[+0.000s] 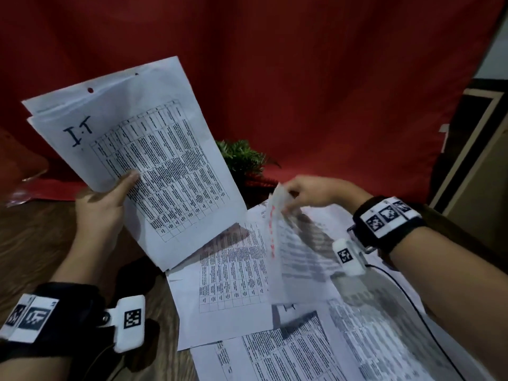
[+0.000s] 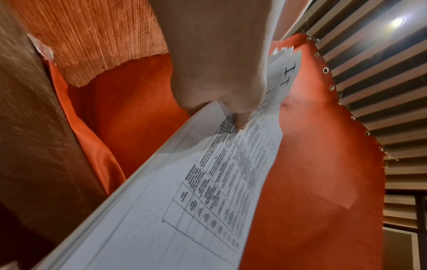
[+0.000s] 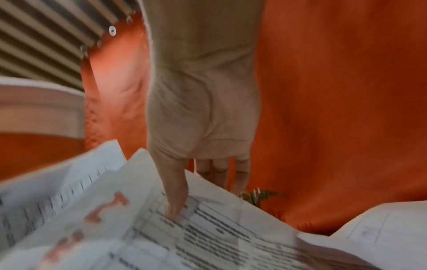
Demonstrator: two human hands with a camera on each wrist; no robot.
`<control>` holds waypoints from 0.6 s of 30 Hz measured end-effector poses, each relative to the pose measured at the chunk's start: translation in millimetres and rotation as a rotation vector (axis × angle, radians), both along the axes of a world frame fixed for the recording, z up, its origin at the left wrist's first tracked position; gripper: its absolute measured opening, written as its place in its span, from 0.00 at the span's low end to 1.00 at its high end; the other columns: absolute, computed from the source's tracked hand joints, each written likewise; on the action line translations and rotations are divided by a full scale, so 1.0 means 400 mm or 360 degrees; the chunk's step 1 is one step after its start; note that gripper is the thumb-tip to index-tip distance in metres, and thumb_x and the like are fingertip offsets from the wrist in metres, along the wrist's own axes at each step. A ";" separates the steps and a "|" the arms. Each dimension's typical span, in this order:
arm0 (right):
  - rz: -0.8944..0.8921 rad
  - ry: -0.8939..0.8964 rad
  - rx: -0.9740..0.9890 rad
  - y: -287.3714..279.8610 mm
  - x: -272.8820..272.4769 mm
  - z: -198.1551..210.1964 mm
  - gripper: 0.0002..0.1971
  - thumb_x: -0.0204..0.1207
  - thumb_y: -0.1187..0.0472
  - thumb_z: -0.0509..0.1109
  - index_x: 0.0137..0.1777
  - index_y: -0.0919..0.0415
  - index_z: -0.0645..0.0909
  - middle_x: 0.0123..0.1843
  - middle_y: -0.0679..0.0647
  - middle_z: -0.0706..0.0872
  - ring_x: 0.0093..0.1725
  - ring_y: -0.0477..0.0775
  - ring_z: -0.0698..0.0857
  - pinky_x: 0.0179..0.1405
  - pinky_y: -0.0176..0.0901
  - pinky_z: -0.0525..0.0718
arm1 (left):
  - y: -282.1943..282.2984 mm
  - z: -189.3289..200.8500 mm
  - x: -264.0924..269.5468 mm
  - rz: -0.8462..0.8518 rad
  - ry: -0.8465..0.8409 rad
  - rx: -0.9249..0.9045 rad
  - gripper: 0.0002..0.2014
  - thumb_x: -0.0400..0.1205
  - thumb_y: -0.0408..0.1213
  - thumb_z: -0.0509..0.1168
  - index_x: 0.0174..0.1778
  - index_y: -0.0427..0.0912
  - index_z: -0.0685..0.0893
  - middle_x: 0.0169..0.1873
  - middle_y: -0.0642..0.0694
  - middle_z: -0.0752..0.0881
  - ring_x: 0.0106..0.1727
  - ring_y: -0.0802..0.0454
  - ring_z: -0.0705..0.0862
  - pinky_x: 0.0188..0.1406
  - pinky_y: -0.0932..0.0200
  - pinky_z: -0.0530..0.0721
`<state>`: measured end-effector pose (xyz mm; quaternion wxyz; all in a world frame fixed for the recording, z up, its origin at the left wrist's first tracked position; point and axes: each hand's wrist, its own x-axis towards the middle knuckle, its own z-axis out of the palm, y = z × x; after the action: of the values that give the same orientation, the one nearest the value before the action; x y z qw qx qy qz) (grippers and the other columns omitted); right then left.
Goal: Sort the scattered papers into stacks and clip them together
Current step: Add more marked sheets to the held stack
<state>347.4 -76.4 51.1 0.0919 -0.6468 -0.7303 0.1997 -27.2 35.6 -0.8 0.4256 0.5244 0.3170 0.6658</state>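
Observation:
My left hand (image 1: 110,199) grips a stack of printed sheets (image 1: 154,160) and holds it upright above the table, thumb on the front page, which bears a black handwritten mark. The left wrist view has the same stack (image 2: 184,191) running under the thumb (image 2: 240,117). My right hand (image 1: 308,191) pinches the top edge of a blurred sheet with red writing (image 1: 291,243) and lifts it off the pile. In the right wrist view the thumb (image 3: 173,193) presses on that sheet (image 3: 161,228). Several more printed papers (image 1: 233,273) lie overlapping on the table.
A small green plant (image 1: 242,158) stands behind the papers against a red cloth backdrop (image 1: 302,78). The wooden table (image 1: 41,237) shows bare at the left. A dark framed panel (image 1: 478,149) stands at the right. A black cable (image 1: 412,298) crosses the papers.

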 end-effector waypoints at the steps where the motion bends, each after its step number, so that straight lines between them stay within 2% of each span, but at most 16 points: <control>1: -0.0027 0.0158 0.0115 -0.013 0.005 0.031 0.08 0.78 0.59 0.78 0.43 0.42 0.89 0.43 0.55 0.91 0.43 0.58 0.89 0.46 0.56 0.85 | -0.001 0.001 0.012 0.0010 -0.0052 -0.0021 0.19 0.82 0.38 0.79 0.69 0.41 0.90 0.59 0.62 0.90 0.62 0.70 0.89 0.75 0.59 0.85; 3: -0.0060 0.0545 0.0373 -0.039 0.006 0.086 0.07 0.79 0.62 0.77 0.51 0.49 0.90 0.49 0.53 0.93 0.50 0.53 0.91 0.52 0.50 0.88 | -0.010 0.004 0.042 -0.0012 -0.0102 -0.0051 0.18 0.82 0.38 0.79 0.68 0.41 0.90 0.55 0.62 0.92 0.58 0.70 0.90 0.70 0.61 0.87; 5: -0.0099 0.0868 0.0651 -0.056 -0.001 0.127 0.09 0.78 0.67 0.77 0.56 0.59 0.88 0.51 0.49 0.93 0.54 0.47 0.91 0.55 0.42 0.87 | -0.023 0.005 0.070 -0.0055 -0.0057 -0.0074 0.10 0.82 0.36 0.79 0.58 0.47 0.92 0.45 0.65 0.95 0.54 0.71 0.91 0.69 0.58 0.88; 6: -0.0131 0.0971 0.0776 -0.062 -0.008 0.143 0.10 0.77 0.69 0.76 0.57 0.61 0.88 0.51 0.47 0.93 0.53 0.45 0.91 0.55 0.39 0.86 | -0.031 0.007 0.084 -0.0082 -0.0025 -0.0072 0.07 0.82 0.35 0.79 0.54 0.48 0.93 0.42 0.67 0.95 0.53 0.70 0.91 0.69 0.56 0.88; 8: -0.0202 0.1081 0.0993 -0.066 -0.016 0.162 0.11 0.78 0.68 0.76 0.58 0.59 0.87 0.53 0.49 0.93 0.54 0.46 0.91 0.57 0.40 0.87 | -0.049 0.012 0.112 -0.0140 0.0024 -0.0036 0.06 0.82 0.34 0.79 0.51 0.50 0.92 0.42 0.67 0.95 0.53 0.67 0.92 0.66 0.53 0.89; 11: -0.0327 0.1155 0.1225 -0.065 -0.024 0.177 0.10 0.79 0.65 0.76 0.58 0.54 0.87 0.56 0.50 0.93 0.56 0.48 0.92 0.59 0.44 0.89 | -0.071 0.020 0.153 -0.0223 0.0063 0.0048 0.07 0.83 0.31 0.77 0.52 0.49 0.91 0.46 0.64 0.96 0.50 0.63 0.94 0.54 0.61 0.93; 14: -0.0399 0.1298 0.1367 -0.061 -0.031 0.185 0.10 0.79 0.66 0.75 0.55 0.49 0.87 0.53 0.46 0.93 0.54 0.44 0.92 0.55 0.40 0.89 | -0.082 0.029 0.182 -0.0284 0.0163 0.0046 0.07 0.83 0.33 0.78 0.52 0.49 0.90 0.40 0.65 0.95 0.43 0.65 0.94 0.44 0.65 0.92; 16: -0.0477 0.1390 0.1355 -0.054 -0.032 0.179 0.11 0.79 0.66 0.76 0.55 0.49 0.87 0.52 0.45 0.93 0.53 0.44 0.92 0.52 0.39 0.89 | -0.084 0.034 0.193 -0.0309 0.0227 0.0014 0.07 0.83 0.32 0.77 0.52 0.48 0.90 0.38 0.67 0.94 0.43 0.65 0.93 0.45 0.65 0.90; 18: -0.0579 0.1484 0.1301 -0.043 -0.034 0.159 0.10 0.79 0.67 0.75 0.56 0.52 0.86 0.52 0.47 0.93 0.51 0.46 0.93 0.52 0.41 0.89 | -0.088 0.035 0.199 -0.0338 0.0302 -0.0014 0.07 0.83 0.31 0.77 0.54 0.46 0.91 0.39 0.67 0.95 0.47 0.60 0.94 0.48 0.61 0.90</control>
<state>334.0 -93.6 114.5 0.6707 -0.5185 -0.5096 0.1467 52.4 0.3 13.0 0.4639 0.6138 0.3015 0.5631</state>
